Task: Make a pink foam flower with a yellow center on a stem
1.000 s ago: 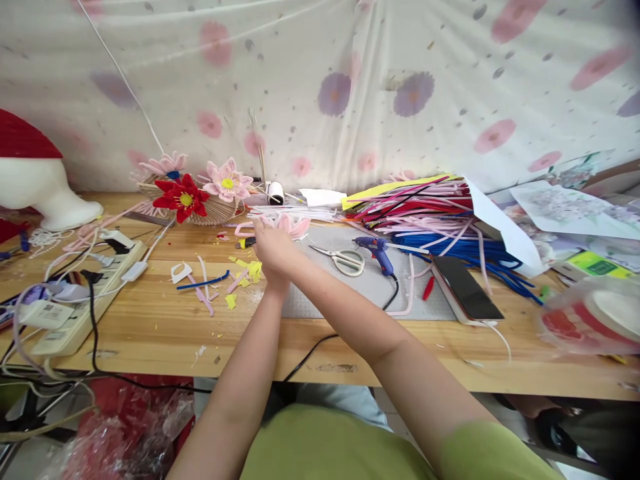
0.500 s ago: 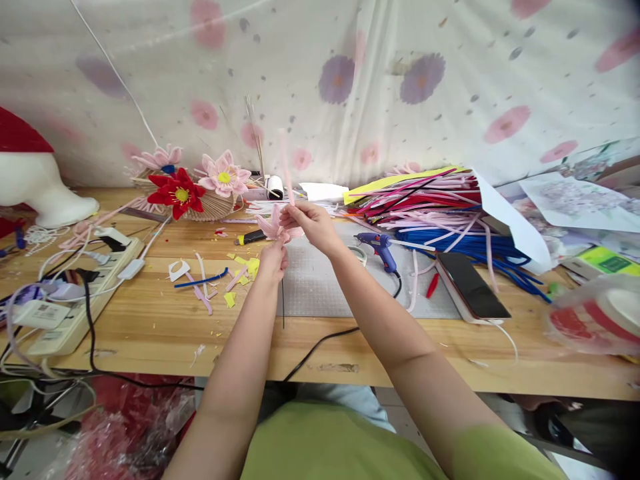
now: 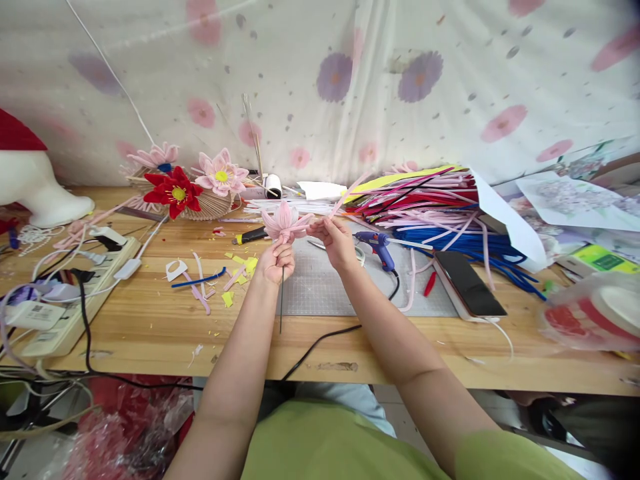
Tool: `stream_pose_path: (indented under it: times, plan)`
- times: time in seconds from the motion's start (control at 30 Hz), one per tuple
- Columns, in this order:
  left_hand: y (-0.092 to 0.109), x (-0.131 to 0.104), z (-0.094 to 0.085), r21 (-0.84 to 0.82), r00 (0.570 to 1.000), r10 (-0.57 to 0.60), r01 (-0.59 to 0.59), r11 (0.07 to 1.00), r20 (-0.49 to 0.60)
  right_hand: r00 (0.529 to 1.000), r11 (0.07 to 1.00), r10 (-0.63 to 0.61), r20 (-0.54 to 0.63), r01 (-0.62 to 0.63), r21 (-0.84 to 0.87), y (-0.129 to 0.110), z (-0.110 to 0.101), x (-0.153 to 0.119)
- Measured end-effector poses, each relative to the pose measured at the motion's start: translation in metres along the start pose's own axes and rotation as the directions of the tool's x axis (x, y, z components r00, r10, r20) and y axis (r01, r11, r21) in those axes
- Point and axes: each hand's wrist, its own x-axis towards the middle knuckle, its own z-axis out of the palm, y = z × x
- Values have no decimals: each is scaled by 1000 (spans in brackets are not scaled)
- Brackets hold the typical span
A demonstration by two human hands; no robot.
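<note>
My left hand (image 3: pixel 278 262) is closed around the base of a pink pipe-cleaner flower (image 3: pixel 283 221), whose dark thin stem (image 3: pixel 281 303) hangs straight down below the fist. To its right, my right hand (image 3: pixel 336 240) pinches a pale pink pipe cleaner (image 3: pixel 347 193) that slants up and to the right past the fingers. The fingertips of this hand are close to the flower's right-hand petals; whether they touch cannot be made out. Both hands are above the grey cutting mat (image 3: pixel 320 293).
A blue glue gun (image 3: pixel 379 248) lies right of my hands, beside a phone (image 3: pixel 467 283). Bundled pipe cleaners (image 3: pixel 425 197) are behind it. Yellow and pink scraps (image 3: pixel 235 273) and a utility knife (image 3: pixel 251 235) lie left. Finished flowers (image 3: pixel 179 193) and a power strip (image 3: pixel 85 300) stand farther left.
My right hand has moved right and slightly down, away from the flower's middle. The pipe cleaner has tilted from upright to slanting right. The flower now shows more fully above my left hand.
</note>
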Motion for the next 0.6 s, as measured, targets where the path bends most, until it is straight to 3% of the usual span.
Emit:
stream_pose_path:
  times: [0.13,0.23,0.33,0.4,0.47,0.53,0.6]
  plan:
    - [-9,1,4,-93,994,59,-51,994,95,963,952,175,-204,-112,286,13,2,-6]
    - [-16,2,7,-125,985,90,-72,989,145,871,845,364,-330,-159,511,25,9,-7]
    - [-23,2,10,-122,979,116,-96,988,170,781,764,510,-360,-219,607,40,18,-7]
    - [-28,1,12,-116,970,146,-125,985,193,798,780,512,-319,-276,562,50,25,-9]
    - [-32,-1,14,-128,956,191,-166,978,223,864,837,446,-231,-312,450,58,32,-11]
    - [-35,-3,15,-150,938,245,-213,966,247,914,888,372,-161,-299,350,65,38,-13]
    - [-37,-5,17,-164,920,289,-253,953,263,935,922,318,-159,-266,281,69,42,-12]
